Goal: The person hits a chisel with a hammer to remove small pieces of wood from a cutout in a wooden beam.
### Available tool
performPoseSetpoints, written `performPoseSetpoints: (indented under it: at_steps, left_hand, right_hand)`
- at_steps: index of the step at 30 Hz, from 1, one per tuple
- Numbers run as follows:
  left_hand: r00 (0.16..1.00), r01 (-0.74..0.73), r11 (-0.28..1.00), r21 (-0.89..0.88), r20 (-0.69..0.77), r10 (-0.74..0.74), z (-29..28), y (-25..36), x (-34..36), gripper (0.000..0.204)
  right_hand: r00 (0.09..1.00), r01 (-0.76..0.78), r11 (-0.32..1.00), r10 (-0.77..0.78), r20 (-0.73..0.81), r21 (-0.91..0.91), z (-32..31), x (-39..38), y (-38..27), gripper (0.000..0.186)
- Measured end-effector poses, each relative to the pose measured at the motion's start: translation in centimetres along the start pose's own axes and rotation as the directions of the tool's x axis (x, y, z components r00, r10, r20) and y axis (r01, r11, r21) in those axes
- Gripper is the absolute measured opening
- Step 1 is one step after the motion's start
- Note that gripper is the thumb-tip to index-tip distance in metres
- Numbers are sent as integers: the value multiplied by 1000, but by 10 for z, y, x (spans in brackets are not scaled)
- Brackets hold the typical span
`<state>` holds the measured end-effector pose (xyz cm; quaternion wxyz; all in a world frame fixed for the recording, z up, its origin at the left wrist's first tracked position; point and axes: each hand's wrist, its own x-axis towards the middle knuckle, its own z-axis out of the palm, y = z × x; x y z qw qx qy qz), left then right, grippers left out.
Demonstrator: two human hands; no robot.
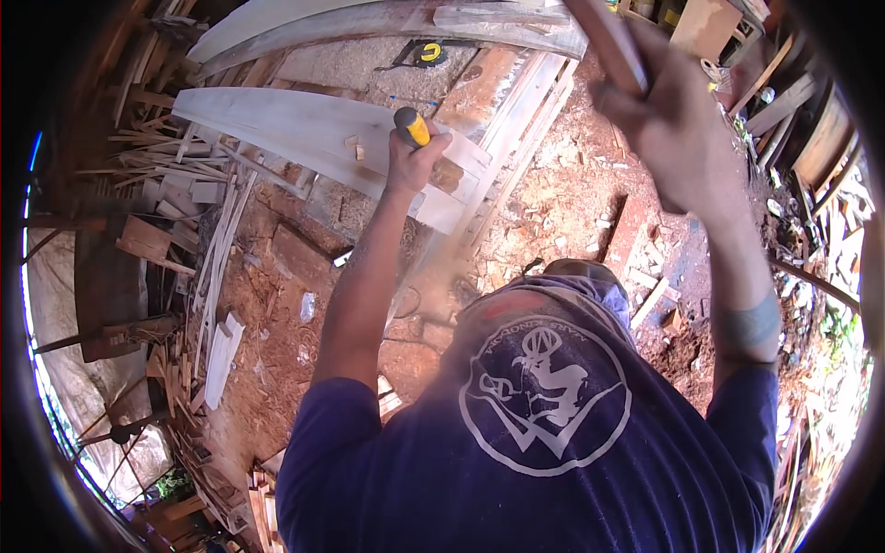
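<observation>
My left hand (415, 168) is closed round a chisel (417, 129) with a yellow and black handle, held over the right end of a pale board (286, 129). The chisel's blade is hidden behind the hand. Just right of that fist, a brown patch (447, 175) shows in the board; I cannot tell how deep it is. Raised at the upper right, my right hand (678, 129) is wrapped round a brown wooden striking tool (613, 41), blurred and cut off by the top edge. Small wood chips (355, 147) lie on the board.
A yellow and black tape measure (430, 53) lies beyond the board. Long curved planks (387, 28) lie at the far side. Scrap wood strips (175, 147) pile up at the left, with more offcuts (784, 106) at the right. Shavings cover the reddish floor (544, 198).
</observation>
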<state>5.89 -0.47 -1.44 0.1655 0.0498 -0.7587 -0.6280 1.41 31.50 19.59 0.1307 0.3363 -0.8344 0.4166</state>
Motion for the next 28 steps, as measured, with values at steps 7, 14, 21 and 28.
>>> performPoseSetpoints:
  at_steps: [7, 14, 21, 28]
  left_hand:
    - [998, 20, 999, -47, -51, -22, 5, 0, 0, 16]
    - [996, 28, 1000, 5, 84, -28, -2, -6, -1, 24]
    - [996, 3, 1000, 9, 93, -4, 10, 4, 0, 23]
    - [998, 36, 980, 196, 52, -47, -1, 1, -19, 13]
  right_hand:
    - [973, 212, 973, -202, -113, 87, 59, 0, -10, 16]
    - [964, 266, 963, -266, -6, -46, 9, 33, -10, 19]
    - [972, 42, 999, -38, 231, -12, 76, -23, 11, 21]
    - [923, -261, 965, 238, 303, 35, 42, -37, 34, 30]
